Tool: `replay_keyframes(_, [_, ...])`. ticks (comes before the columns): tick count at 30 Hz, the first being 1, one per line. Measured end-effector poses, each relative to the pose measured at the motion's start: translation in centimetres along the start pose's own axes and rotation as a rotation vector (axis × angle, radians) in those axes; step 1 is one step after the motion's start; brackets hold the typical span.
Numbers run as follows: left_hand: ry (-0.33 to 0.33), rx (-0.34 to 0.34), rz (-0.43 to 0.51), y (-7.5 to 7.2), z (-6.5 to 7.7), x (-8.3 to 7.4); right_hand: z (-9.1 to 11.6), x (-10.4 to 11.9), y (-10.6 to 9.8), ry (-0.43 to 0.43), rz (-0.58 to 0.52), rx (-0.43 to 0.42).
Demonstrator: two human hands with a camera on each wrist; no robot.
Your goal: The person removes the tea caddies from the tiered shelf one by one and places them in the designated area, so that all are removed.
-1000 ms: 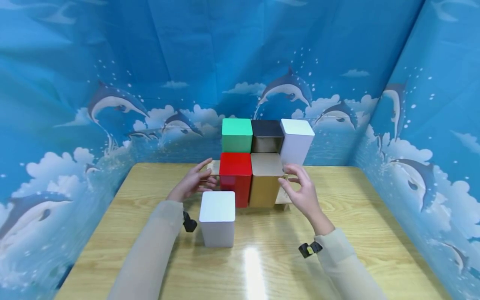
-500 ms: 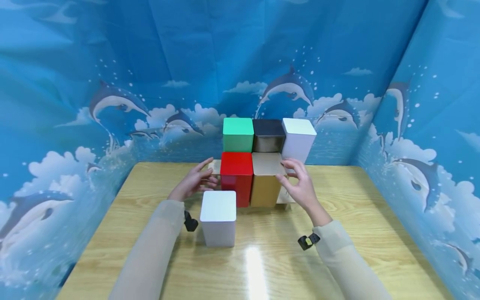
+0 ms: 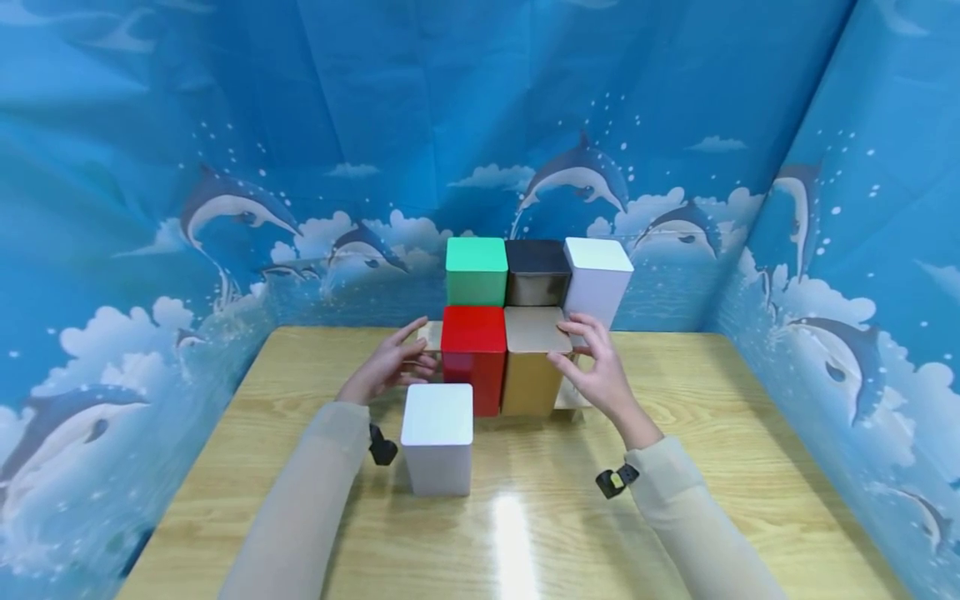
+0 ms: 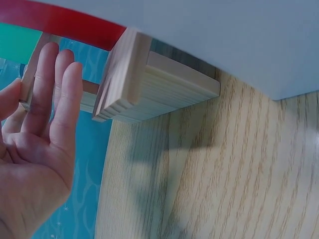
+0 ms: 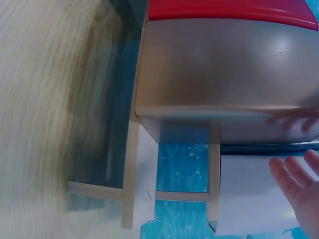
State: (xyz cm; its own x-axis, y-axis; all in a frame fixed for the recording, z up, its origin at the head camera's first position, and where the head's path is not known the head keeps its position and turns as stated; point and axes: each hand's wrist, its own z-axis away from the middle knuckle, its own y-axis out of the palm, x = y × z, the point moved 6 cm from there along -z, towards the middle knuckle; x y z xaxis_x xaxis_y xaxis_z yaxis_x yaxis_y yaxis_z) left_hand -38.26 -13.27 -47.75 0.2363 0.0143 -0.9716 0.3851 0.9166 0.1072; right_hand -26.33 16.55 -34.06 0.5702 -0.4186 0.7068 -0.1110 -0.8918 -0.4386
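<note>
My left hand (image 3: pixel 386 362) holds the left end of a wooden rack (image 3: pixel 431 335); in the left wrist view its thumb and index finger lie on either side of a slat. My right hand (image 3: pixel 600 367) is at the right edge of a gold canister (image 3: pixel 532 385), thumb and index finger by its lid, the other fingers fairly straight; exact contact is unclear. A red canister (image 3: pixel 472 375) stands left of the gold one. Behind them are a green canister (image 3: pixel 476 279), a black canister (image 3: pixel 537 287) and a white canister (image 3: pixel 596 287).
Another white canister (image 3: pixel 437 450) stands upright on the wooden table (image 3: pixel 570 533) in front of the red one, close to my left wrist. Blue dolphin-print cloth (image 3: pixel 420 108) encloses the back and sides. The rack's right part (image 5: pixel 134 174) juts out past the gold canister.
My right hand has shifted slightly left, its fingers closer in over the gold canister's right edge. The left hand keeps its place at the rack's end.
</note>
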Motion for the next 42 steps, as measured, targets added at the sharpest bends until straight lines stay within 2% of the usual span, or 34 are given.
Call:
replay_keyframes(9, [-0.002,0.002,0.007,0.1,0.2,0.0,0.3,0.0,0.0,-0.003,-0.020,0.003])
replay_keyframes(13, [-0.011,0.029,0.012,0.5,0.9,-0.7,0.5,0.0,0.0,-0.010,-0.072,0.023])
replay_keyframes(19, [-0.012,0.002,0.010,0.2,0.4,-0.1,1.0,-0.2,0.0,-0.062,-0.165,0.083])
replay_keyframes(24, [-0.029,-0.013,0.015,0.1,0.0,0.2,1.5,-0.2,0.1,-0.078,-0.185,0.121])
replay_keyframes(34, [-0.014,-0.006,-0.001,-0.1,-0.1,0.0,1.8,0.5,0.0,-0.108,-0.166,0.109])
replay_keyframes(42, [-0.028,-0.021,0.011,0.1,0.2,0.0,2.4,1.0,-0.2,-0.167,-0.128,0.042])
